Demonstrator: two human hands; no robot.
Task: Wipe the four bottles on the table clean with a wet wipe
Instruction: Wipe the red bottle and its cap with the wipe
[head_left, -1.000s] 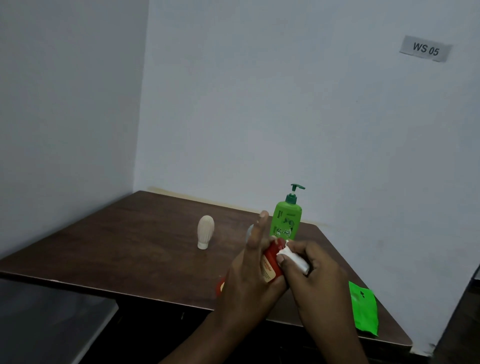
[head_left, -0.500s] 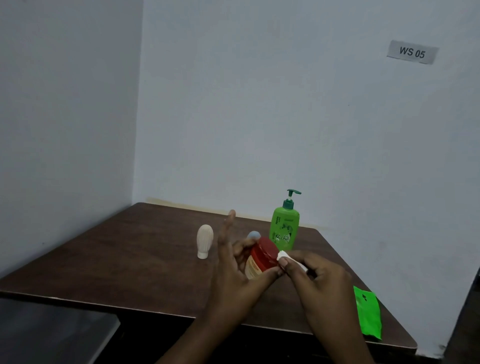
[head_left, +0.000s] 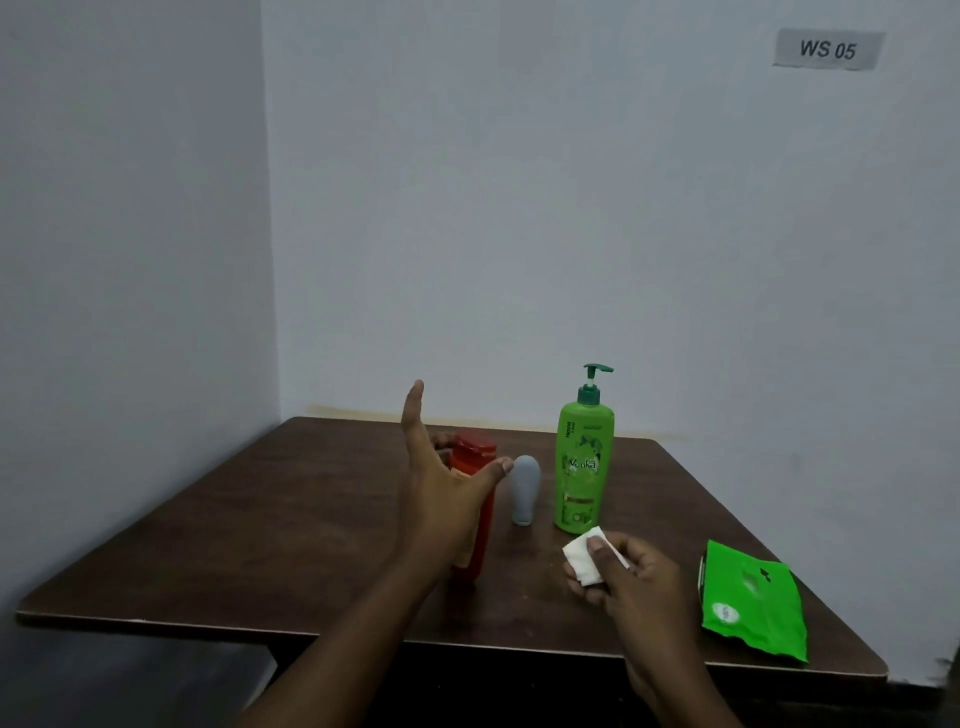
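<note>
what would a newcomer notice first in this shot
The bright green pump bottle stands tallest toward the back right of the brown table, with a green wipe pack lying near its front right edge. In the middle, the left hand is spread in front of a red bottle, and the right hand pinches a white wipe.
</note>
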